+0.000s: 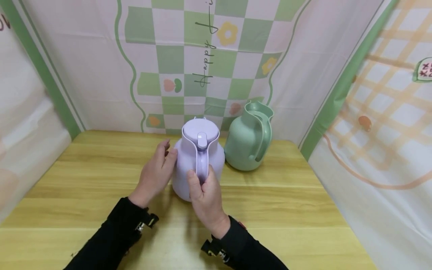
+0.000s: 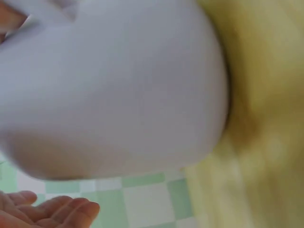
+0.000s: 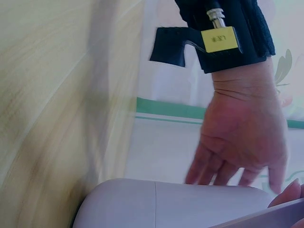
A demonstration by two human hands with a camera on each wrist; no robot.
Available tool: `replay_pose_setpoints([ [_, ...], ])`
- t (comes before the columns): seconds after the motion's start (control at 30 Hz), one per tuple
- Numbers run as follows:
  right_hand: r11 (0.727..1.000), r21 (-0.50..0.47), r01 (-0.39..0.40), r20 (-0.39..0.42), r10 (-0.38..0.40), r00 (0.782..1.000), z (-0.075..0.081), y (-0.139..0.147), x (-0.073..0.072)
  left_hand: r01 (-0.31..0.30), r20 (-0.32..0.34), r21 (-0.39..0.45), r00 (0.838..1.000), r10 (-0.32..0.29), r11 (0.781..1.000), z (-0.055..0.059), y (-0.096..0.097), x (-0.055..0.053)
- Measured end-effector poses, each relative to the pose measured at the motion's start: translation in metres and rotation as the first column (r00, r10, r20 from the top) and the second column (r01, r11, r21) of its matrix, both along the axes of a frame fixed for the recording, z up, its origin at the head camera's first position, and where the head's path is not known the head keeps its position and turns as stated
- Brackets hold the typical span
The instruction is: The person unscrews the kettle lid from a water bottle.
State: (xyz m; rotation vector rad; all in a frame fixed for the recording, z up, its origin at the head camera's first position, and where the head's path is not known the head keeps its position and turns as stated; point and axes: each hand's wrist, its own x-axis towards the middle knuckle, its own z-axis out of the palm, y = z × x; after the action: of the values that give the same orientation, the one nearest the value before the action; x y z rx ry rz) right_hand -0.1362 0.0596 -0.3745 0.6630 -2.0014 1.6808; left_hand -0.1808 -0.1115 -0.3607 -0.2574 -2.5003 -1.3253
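Observation:
A lilac thermos jug (image 1: 183,168) stands on the wooden table with its handle (image 1: 202,165) toward me. A flat lid (image 1: 200,129) with a thumb lever closes its top. My right hand (image 1: 207,202) grips the lower part of the handle, thumb along its left side. At the jug's left side is my left hand (image 1: 155,174), fingers extended and fingertips close to the body. The right wrist view shows the palm of this left hand (image 3: 247,133) facing the jug (image 3: 175,206). In the left wrist view the jug body (image 2: 123,95) hides most of the right hand.
A green thermos jug (image 1: 241,146) stands just behind and to the right, its handle turned toward the right front. Printed cloth (image 1: 98,75) hangs behind the table (image 1: 276,210) and along both sides.

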Motion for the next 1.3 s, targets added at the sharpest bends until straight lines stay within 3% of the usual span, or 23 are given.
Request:
replay_pose_setpoints([
  [0.13,1.000,-0.002,-0.019,-0.005,0.019,1.000,-0.001,0.000,-0.001,0.049,-0.086,0.018,0.995,-0.047,0.999,0.016,-0.008,-0.003],
  [0.27,1.000,-0.004,-0.027,-0.016,0.027,1.000,-0.002,0.001,-0.001,0.102,-0.215,0.012,0.972,-0.097,0.995,0.033,-0.015,-0.006],
  [0.4,1.000,0.001,-0.010,-0.022,0.010,1.000,-0.002,0.000,-0.001,0.141,-0.339,-0.038,0.929,-0.146,0.989,0.053,-0.018,-0.010],
  [0.53,1.000,0.002,0.008,-0.028,-0.008,1.000,-0.003,0.000,-0.002,0.179,-0.439,-0.129,0.872,-0.218,0.975,0.074,-0.020,-0.014],
  [0.67,1.000,0.005,0.012,-0.025,-0.012,1.000,-0.001,0.000,-0.001,0.225,-0.474,-0.235,0.823,-0.314,0.946,0.093,-0.018,-0.019],
  [0.73,1.000,0.009,0.013,-0.020,-0.012,1.000,-0.001,0.000,-0.001,0.235,-0.467,-0.287,0.812,-0.350,0.929,0.101,-0.016,-0.019],
  [0.87,1.000,0.015,0.012,-0.012,-0.011,1.000,-0.001,0.000,-0.001,0.247,-0.438,-0.377,0.802,-0.406,0.893,0.113,-0.011,-0.022],
  [0.97,1.000,0.017,0.001,-0.012,-0.001,1.000,0.000,0.000,-0.001,0.251,-0.403,-0.429,0.806,-0.432,0.868,0.119,-0.006,-0.023],
  [1.13,1.000,0.015,-0.021,-0.002,0.021,1.000,0.000,0.000,-0.001,0.269,-0.324,-0.502,0.822,-0.468,0.822,0.126,-0.001,-0.027],
  [1.3,1.000,0.010,-0.022,0.000,0.022,1.000,-0.001,0.000,-0.002,0.316,-0.231,-0.523,0.841,-0.489,0.792,0.126,0.004,-0.032],
])
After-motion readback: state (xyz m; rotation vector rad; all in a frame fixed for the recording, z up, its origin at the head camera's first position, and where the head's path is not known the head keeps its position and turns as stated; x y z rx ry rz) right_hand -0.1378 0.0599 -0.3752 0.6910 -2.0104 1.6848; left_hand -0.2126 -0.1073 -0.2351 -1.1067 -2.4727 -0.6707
